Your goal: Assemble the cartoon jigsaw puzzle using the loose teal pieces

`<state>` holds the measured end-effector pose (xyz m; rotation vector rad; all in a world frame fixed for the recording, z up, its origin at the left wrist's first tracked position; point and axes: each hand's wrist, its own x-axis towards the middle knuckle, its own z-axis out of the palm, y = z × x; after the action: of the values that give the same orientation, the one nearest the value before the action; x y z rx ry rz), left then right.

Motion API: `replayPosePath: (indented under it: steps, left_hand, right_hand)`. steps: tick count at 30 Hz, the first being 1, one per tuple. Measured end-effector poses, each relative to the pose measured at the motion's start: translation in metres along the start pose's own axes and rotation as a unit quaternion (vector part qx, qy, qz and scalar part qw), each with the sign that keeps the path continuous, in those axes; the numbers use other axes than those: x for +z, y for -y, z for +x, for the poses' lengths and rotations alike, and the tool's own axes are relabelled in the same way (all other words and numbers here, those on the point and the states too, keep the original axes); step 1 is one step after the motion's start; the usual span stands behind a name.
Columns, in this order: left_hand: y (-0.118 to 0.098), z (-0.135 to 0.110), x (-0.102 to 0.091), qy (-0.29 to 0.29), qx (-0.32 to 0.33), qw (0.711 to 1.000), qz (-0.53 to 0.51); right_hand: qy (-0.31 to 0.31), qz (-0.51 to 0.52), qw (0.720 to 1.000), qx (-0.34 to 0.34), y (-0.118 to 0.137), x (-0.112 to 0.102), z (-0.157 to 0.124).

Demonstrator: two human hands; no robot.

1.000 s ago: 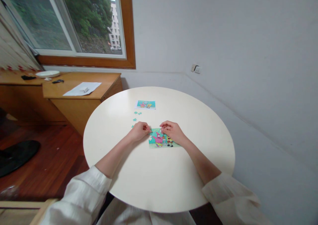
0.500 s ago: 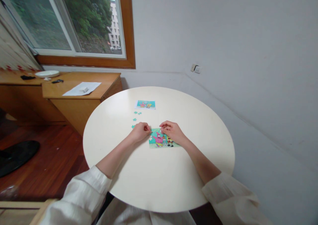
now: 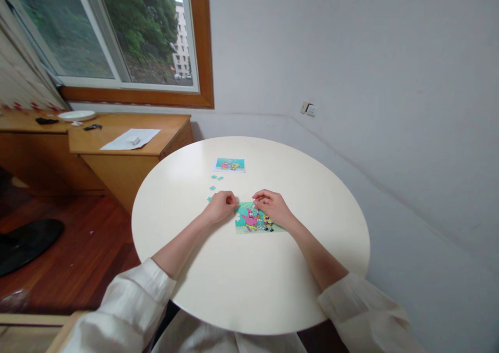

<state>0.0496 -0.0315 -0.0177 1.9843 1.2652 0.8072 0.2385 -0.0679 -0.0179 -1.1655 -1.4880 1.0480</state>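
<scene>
A cartoon jigsaw puzzle [image 3: 250,222], mostly assembled, lies on the round white table [image 3: 241,285]. Its left edge shows an uneven gap. At its upper left corner my left hand [image 3: 223,206] is closed in a pinch on a small puzzle piece, mostly hidden by the fingertips. My right hand [image 3: 273,207] rests over the puzzle's upper right part, fingers somewhat apart and touching the surface, covering some of the picture. Several loose teal puzzle pieces [image 3: 212,188] lie beyond my left hand. Behind them is a reference picture card [image 3: 230,165] with the same cartoon scene.
A wooden desk [image 3: 117,160] stands at the left under the window, holding a paper sheet [image 3: 120,141], a white plate [image 3: 77,115] and a small dark object [image 3: 92,127]. A pale wall [image 3: 351,82] borders the table at the back and right.
The view has shifted very slightly. Both hands stay at the puzzle in nearly the same pose, the left still pinching at its upper left corner.
</scene>
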Motion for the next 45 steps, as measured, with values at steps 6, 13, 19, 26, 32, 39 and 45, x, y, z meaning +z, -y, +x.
replayPosePath:
  steps: [6, 13, 19, 26, 32, 39, 45]
  left_hand:
    - [0.002, 0.007, -0.016, -0.1, 0.006, 0.994, -0.044]
    - [0.0, -0.001, -0.003, -0.007, 0.041, 0.999, 0.034]
    - [0.003, -0.002, 0.001, 0.019, 0.05, 0.995, 0.081]
    - [0.006, 0.005, -0.005, -0.061, 0.009, 0.998, 0.025]
    - [0.027, 0.02, -0.03, -0.185, -0.029, 0.978, -0.09]
    - [0.038, 0.022, -0.047, -0.265, -0.057, 0.955, -0.125]
    - [0.036, 0.022, -0.052, -0.277, -0.088, 0.949, -0.121]
  right_hand:
    - [-0.031, 0.006, 0.999, -0.002, 0.005, -0.002, -0.001]
    - [-0.033, -0.005, 0.999, -0.005, 0.007, -0.001, -0.001]
    - [-0.034, -0.014, 0.999, -0.008, 0.006, -0.001, -0.001]
    - [-0.047, -0.011, 0.999, -0.011, 0.005, -0.006, 0.0]
    - [-0.089, -0.026, 0.995, -0.032, 0.003, -0.015, 0.003]
    - [-0.153, -0.049, 0.987, -0.031, 0.001, -0.027, 0.005]
    - [-0.191, -0.041, 0.98, -0.028, 0.0, -0.036, 0.006]
